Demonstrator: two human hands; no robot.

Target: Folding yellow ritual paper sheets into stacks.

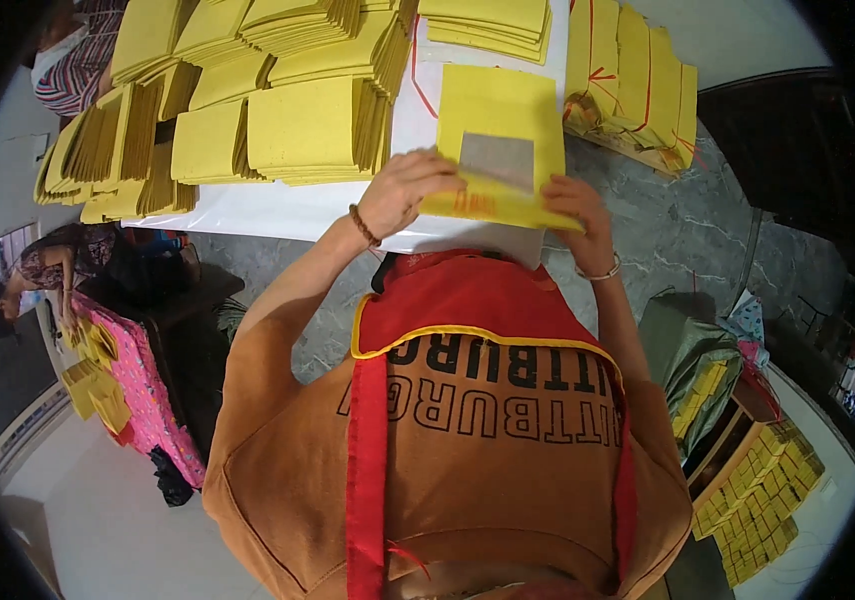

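While left hand (403,192), right hand (584,212) meet yellow sheet (498,105) edges | grip: unclear | bare tabletop (414,130) leftward

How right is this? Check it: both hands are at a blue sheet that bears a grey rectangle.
The colour is wrong: the head view shows a yellow sheet, not blue. The left hand and right hand are both at it, and it bears a grey rectangle.

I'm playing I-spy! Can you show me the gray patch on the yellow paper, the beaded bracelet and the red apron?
Gray patch (498,162): head view, on its middle.
Beaded bracelet (364,228): head view, on its beads.
Red apron (478,300): head view, on its wide bib.
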